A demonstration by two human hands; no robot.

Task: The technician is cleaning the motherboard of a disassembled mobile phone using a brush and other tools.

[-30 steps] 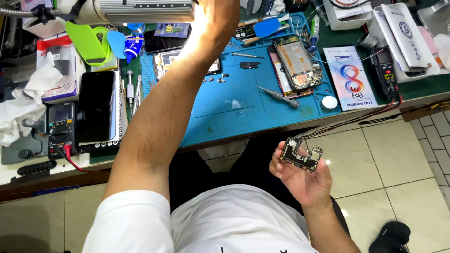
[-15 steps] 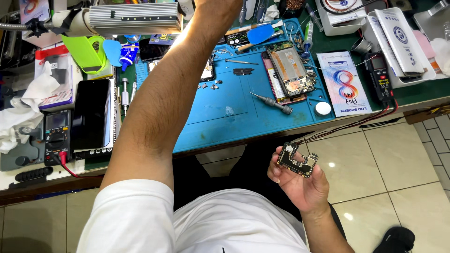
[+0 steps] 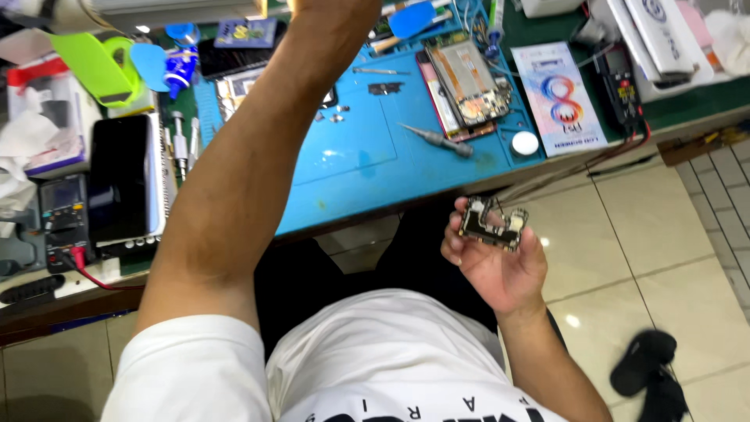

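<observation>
Holding a small dark phone circuit board [image 3: 492, 223] in our right hand [image 3: 500, 262], we keep it low over our lap, well off the front edge of the desk [image 3: 367, 207]. The fingers curl round the board's edges from beneath, with its component side turned up toward us. Our left arm [image 3: 258, 164] stretches up and away across the blue rubber work mat [image 3: 351, 148], and the left hand passes out of the top of the view, so we cannot tell whether it is released or clenched on something.

On the mat lies an opened red-framed phone body [image 3: 465, 86] with its back off and its innards showing. A slim grey-handled screwdriver [image 3: 437, 141] lies just beside it, a few tiny loose parts [image 3: 332, 117] sit nearer the middle of the mat, and a white round cap [image 3: 525, 143] rests near its right edge.

We judge the stripping-down to be largely done: the phone is open and the board is out in our hand. Whatever work the board needs, and the refitting into the phone body, looks to be left.

Off to the left, a black-screened phone [image 3: 117, 176] lies flat, beside a dark multimeter [image 3: 62, 211].
</observation>
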